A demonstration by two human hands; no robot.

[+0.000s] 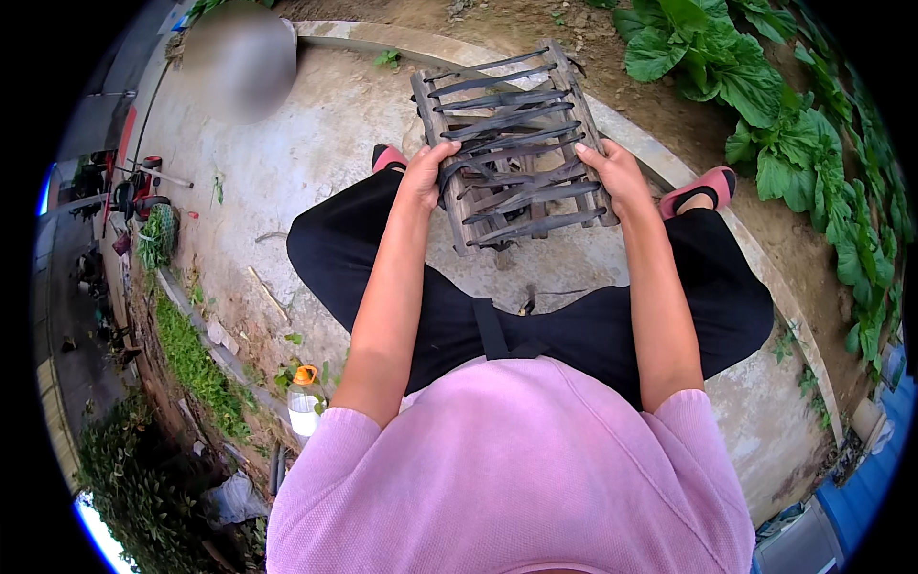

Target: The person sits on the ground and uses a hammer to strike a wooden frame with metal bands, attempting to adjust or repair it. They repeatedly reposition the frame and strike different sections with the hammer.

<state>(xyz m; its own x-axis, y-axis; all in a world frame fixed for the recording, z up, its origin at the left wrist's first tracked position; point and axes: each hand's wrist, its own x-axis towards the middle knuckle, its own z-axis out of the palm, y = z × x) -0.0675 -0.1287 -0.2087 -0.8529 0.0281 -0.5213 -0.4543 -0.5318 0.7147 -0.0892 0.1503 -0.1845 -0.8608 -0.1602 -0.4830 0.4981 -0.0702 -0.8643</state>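
Item: wooden frame, a grey weathered rectangle of 2 side rails and cross pieces, strung across with about 8 dark flat strips. It stands tilted on the concrete slab between the person's feet, its top end leaning away from the body, its lower end near the knees.

Left hand: closed on the left rail of the frame, thumb in front and fingers wrapped behind, beside a loose dark strip end that curls out at that rail.

Right hand: closed on the right rail of the frame at about the same height, fingers laid along the wood. Holding both rails at mid-height likely keeps the frame steady and square to the body.

Seated person: black trousers with knees spread either side of the frame, pink top, pink sandals flanking the frame's lower half.

Edges and room: right of the frame the slab ends in a raised curb, then bare soil and a row of leafy green plants. Left of the frame the slab runs open and wide, with only scraps and small weeds on it, down to a brick edging. Behind the frame's top, the curb bends round with soil beyond.

Further items, all well left of the frame: plastic bottle with orange cap at the brick edging; a small red-and-black machine at the slab's far left rim.
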